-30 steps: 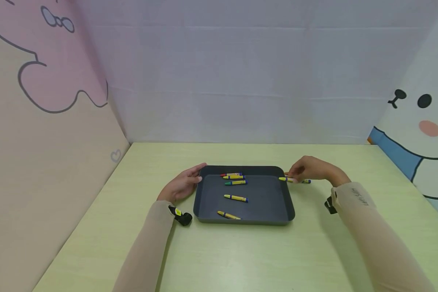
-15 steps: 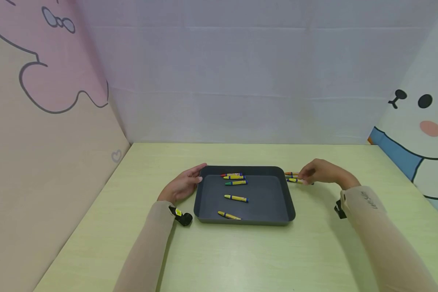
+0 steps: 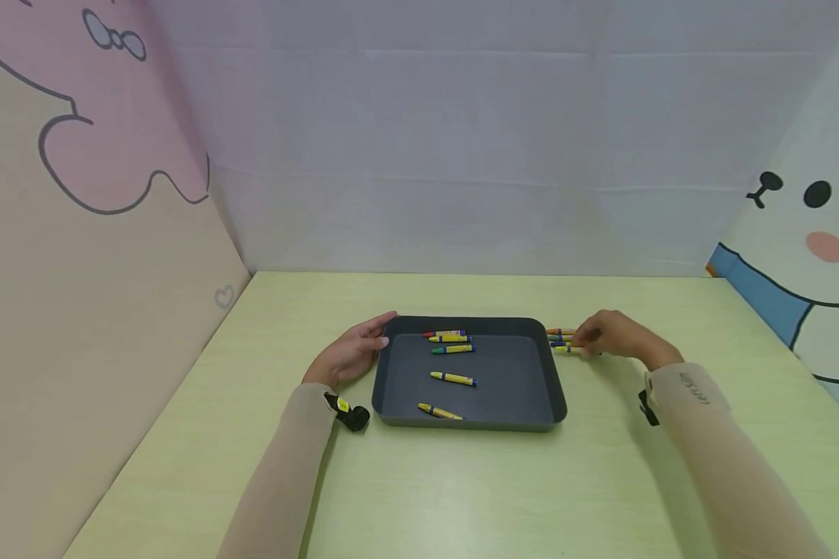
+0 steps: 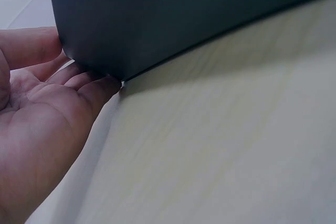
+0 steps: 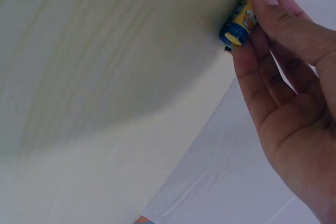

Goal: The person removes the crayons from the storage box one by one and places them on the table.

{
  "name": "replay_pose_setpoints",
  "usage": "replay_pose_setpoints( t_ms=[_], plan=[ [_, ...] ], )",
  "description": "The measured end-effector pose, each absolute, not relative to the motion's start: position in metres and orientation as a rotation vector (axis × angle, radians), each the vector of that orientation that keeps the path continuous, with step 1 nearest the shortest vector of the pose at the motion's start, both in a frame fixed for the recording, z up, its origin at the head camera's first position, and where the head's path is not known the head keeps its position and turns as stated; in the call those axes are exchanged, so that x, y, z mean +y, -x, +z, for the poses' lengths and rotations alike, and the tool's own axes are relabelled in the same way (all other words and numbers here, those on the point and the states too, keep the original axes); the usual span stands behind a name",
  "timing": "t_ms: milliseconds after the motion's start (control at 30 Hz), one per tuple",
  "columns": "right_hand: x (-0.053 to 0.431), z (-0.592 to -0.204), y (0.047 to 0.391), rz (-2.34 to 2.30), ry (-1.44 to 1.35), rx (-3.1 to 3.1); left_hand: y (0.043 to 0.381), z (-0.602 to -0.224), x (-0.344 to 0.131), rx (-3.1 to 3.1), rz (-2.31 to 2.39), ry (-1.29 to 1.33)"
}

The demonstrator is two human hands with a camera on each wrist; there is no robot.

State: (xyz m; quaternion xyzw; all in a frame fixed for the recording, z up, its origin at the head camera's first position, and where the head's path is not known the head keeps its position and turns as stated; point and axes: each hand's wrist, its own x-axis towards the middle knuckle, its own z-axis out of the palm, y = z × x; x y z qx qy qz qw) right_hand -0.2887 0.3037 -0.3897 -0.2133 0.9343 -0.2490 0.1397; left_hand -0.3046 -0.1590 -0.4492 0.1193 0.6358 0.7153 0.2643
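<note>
A dark grey rectangular tray [image 3: 510, 380] lies on the table with several crayons in it: a red one [image 3: 443, 334], a yellow one [image 3: 450, 339] close to it, a green one [image 3: 454, 349], and yellowish ones [image 3: 453, 379] nearer the front. My left hand [image 3: 349, 353] holds the tray's left side, thumb at the rim and fingertips at the lower edge in the left wrist view. Right of the tray, my right hand [image 3: 614, 336] pinches a yellow crayon [image 5: 243, 22] between thumb and fingers, low at the table beside an orange crayon [image 3: 561, 331] and other crayons partly hidden by the fingers.
The pale wooden table [image 3: 461, 497] reaches back to a white cloth wall [image 3: 419, 155]. Printed side panels [image 3: 133, 334] stand at left and right. A small black camera [image 3: 353, 419] is strapped to the left wrist.
My right hand has drawn rightward and slightly nearer, taking the yellow crayon off the tray's right rim to the crayons alongside. The left hand and tray stay put.
</note>
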Motion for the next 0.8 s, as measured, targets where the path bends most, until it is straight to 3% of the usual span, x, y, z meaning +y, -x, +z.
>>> replay_pose_setpoints(
  t_ms=[800],
  plan=[
    [0.2969,-0.3951,0.2888,-0.702,0.575,2.740,0.3036,-0.4473,-0.1588,1.711,1.938,-0.313]
  ],
)
